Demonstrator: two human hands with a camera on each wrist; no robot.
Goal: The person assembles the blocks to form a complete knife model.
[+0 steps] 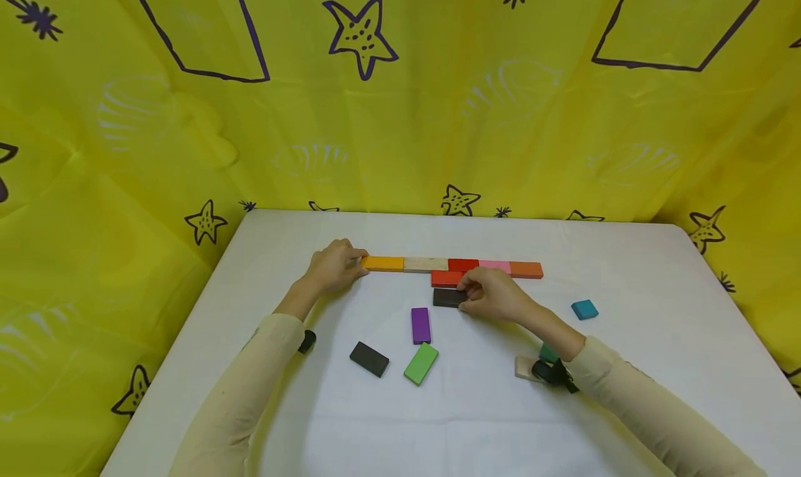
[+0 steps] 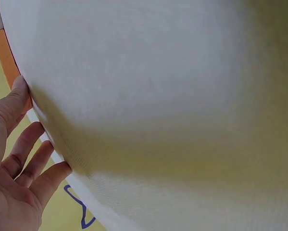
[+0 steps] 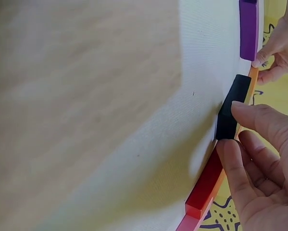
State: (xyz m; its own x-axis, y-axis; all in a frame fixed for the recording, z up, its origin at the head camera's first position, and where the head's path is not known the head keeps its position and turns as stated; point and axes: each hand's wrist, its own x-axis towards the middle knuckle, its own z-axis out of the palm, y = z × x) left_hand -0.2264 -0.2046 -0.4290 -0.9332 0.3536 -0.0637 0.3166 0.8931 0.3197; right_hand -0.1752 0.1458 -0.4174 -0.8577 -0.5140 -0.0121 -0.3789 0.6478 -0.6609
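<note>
A row of flat blocks runs across the table: a yellow-orange block [image 1: 383,263], a plain wood block [image 1: 425,264], a dark red block [image 1: 463,264], a pink block [image 1: 495,267] and an orange-brown block [image 1: 526,270]. My left hand [image 1: 334,265] pinches the left end of the yellow-orange block, its thumb [image 2: 19,89] on the near side. Just in front of the row lies a red block [image 1: 446,278]. Nearer still is a black block [image 1: 447,297], whose right end my right hand [image 1: 497,295] grips between thumb and fingers; the right wrist view shows this black block [image 3: 234,107] closely.
Loose blocks lie nearer: purple [image 1: 421,325], bright green [image 1: 421,364] and a second black block [image 1: 369,359]. At right is a small blue block [image 1: 585,309]. A pale wood block [image 1: 526,367] and a dark green block [image 1: 548,353] are partly hidden by the right wrist. Yellow curtains surround the white table [image 1: 400,439].
</note>
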